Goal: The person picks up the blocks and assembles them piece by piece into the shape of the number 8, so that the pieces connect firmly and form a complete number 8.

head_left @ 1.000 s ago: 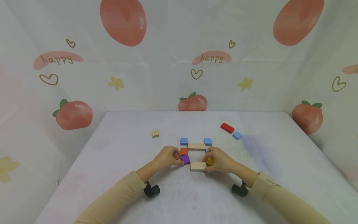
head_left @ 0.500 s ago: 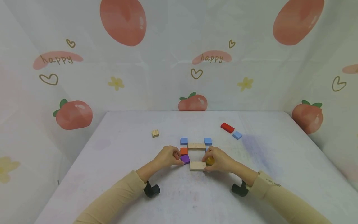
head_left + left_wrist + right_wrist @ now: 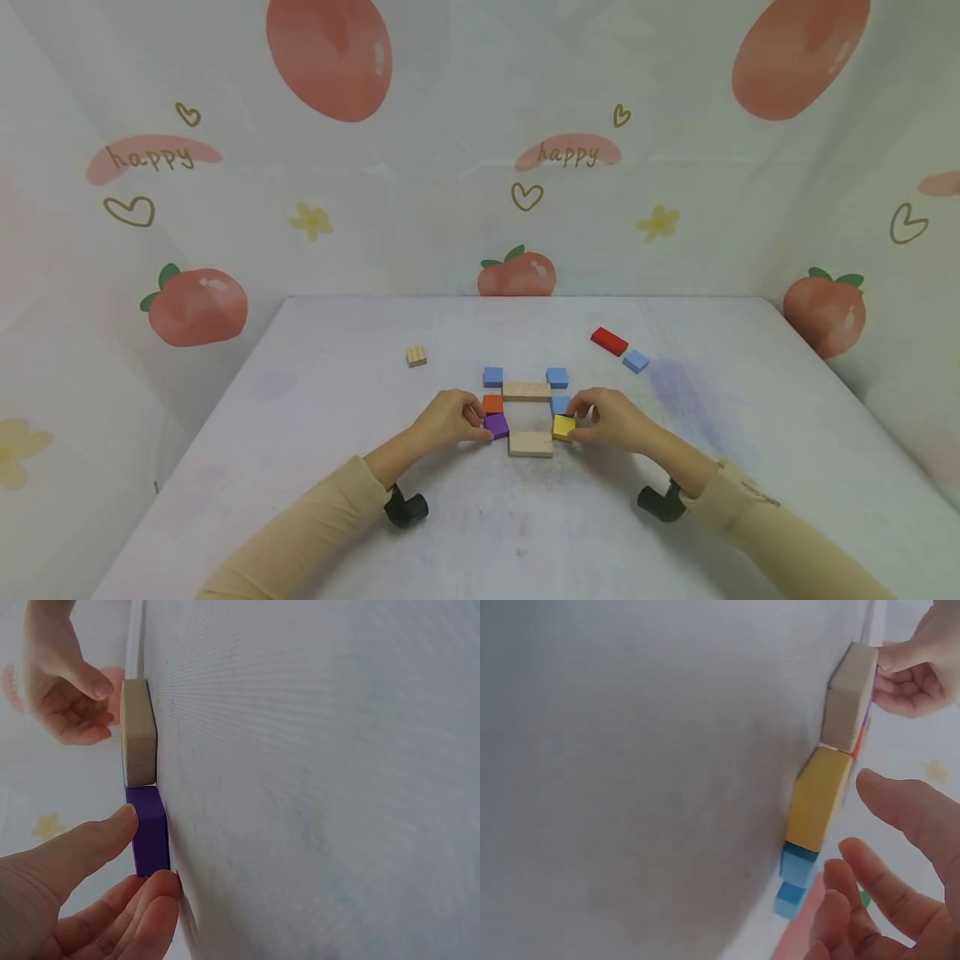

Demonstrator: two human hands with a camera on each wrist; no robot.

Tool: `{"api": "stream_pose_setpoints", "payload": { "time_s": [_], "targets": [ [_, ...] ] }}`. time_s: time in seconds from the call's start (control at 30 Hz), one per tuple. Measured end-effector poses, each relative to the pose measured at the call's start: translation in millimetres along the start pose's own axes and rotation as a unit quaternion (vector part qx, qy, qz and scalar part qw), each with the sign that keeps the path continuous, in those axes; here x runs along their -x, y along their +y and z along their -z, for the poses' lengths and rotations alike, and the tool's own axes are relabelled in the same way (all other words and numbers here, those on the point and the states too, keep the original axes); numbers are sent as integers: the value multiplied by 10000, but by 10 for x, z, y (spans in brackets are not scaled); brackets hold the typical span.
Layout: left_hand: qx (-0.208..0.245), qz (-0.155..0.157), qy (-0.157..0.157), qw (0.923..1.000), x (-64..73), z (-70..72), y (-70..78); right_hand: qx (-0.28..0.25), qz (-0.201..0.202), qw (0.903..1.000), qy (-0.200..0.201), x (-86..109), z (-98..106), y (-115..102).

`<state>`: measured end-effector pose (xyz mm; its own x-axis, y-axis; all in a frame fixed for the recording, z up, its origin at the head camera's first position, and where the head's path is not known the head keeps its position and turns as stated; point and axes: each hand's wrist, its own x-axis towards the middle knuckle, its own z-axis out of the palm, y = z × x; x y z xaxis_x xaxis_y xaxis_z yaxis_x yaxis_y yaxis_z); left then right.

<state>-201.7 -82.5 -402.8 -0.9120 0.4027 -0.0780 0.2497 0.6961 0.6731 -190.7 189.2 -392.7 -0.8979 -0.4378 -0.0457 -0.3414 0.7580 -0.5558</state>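
My left hand (image 3: 450, 419) pinches a purple block (image 3: 496, 427) between thumb and fingers at the left of a ring of blocks. In the left wrist view, the thumb lies on one face of the purple block (image 3: 150, 832) and the fingertips are at its end. A pale wooden block (image 3: 530, 444) lies beside it along the near side. My right hand (image 3: 611, 418) is just right of a yellow block (image 3: 564, 427), its thumb and fingers parted. The right wrist view shows a gap between those fingers and the yellow block (image 3: 817, 799).
Behind the purple block sits an orange block (image 3: 492, 405). A light blue block (image 3: 561, 405) is behind the yellow one. A long wooden block (image 3: 527, 392) spans between two blue blocks at the back. A striped block (image 3: 416, 357), a red block (image 3: 609, 341) and a blue block (image 3: 636, 361) lie farther off.
My right hand has let go of the yellow block and drawn back to the right, leaving it in view. The left hand has stayed at the purple block.
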Motion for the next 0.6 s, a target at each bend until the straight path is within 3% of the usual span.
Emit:
{"api": "stream_pose_setpoints", "payload": {
  "time_s": [0.6],
  "targets": [
    [34, 24, 5, 10000, 8, 0, 4, -59, -399, 9991, -162, -17, -56, 12]
  ]
}}
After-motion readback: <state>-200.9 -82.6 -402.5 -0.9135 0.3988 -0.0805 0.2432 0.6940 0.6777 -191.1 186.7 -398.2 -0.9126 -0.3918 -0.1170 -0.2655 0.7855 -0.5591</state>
